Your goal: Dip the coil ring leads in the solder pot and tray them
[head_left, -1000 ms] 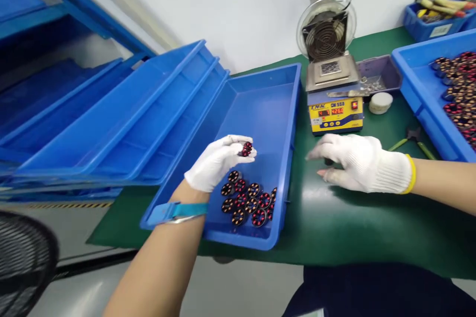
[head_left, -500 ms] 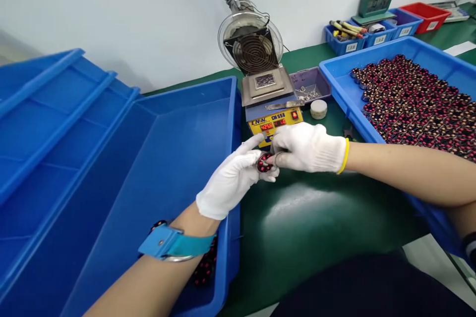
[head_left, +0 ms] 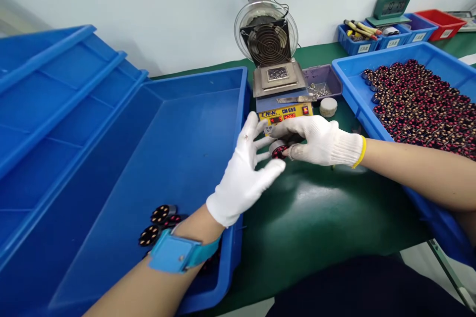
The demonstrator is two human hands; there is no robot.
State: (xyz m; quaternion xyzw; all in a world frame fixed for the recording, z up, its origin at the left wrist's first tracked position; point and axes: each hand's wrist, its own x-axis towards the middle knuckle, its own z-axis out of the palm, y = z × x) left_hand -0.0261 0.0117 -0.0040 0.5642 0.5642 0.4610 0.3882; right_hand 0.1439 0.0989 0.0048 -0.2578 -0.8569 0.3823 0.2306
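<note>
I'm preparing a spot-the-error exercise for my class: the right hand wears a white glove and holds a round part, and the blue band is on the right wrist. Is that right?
Not quite: the head view shows the blue band on the left wrist. The gloved right hand does hold the round part.

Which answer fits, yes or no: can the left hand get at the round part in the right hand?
Probably yes: the left hand is spread open beside the round part, nothing visible between them. The right hand grips it, but its left side looks uncovered.
</note>
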